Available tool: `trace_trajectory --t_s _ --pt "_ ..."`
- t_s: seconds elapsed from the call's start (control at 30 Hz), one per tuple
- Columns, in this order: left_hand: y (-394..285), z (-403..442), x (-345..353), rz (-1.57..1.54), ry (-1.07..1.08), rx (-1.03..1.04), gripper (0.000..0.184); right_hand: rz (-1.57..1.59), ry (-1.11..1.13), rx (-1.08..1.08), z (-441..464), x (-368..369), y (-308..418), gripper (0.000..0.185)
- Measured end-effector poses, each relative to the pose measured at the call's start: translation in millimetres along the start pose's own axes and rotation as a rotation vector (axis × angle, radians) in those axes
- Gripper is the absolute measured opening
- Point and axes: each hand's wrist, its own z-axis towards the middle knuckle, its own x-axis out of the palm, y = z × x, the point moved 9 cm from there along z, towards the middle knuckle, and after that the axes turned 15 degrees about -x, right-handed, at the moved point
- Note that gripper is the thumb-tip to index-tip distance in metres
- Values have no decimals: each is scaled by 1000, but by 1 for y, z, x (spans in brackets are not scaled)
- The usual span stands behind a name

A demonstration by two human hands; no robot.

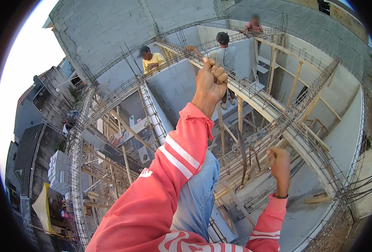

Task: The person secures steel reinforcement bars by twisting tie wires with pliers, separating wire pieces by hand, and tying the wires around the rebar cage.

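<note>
My left hand (211, 81) is raised in the middle of the view, its fingers curled into a fist. Whatever it may hold is hidden. Behind it runs a rebar cage (253, 93) along the top of a wall. My right hand (279, 166) is lower and to the right, slightly blurred, with bent fingers closed toward the thumb. I cannot make out anything in it. Dark bent strips (243, 157) hang to its left, and a beam with steel bars (307, 157) lies beyond it. My jeans-clad leg (200, 189) shows between the arms.
Far below are timber props (240, 113) and boards. A person in yellow (153, 62), a person in a cap (223, 54) and a third person (253, 27) are among the block walls (173, 86). Rebar cages (76, 168) edge the left side. Cables (368, 185) cross at right.
</note>
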Motion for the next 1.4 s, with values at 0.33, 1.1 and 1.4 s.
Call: trace_trajectory --t_s 0.33,1.1,1.4 --pt "-2 2 1 29 52 6 34 1533 -715 437 -14 -22 -35 27" --pt "-19 4 6 -28 187 7 27 1232 597 -166 -35 54 90 31" --pt "-6 4 17 118 157 -1 31 826 -454 580 -74 -15 -93 28"
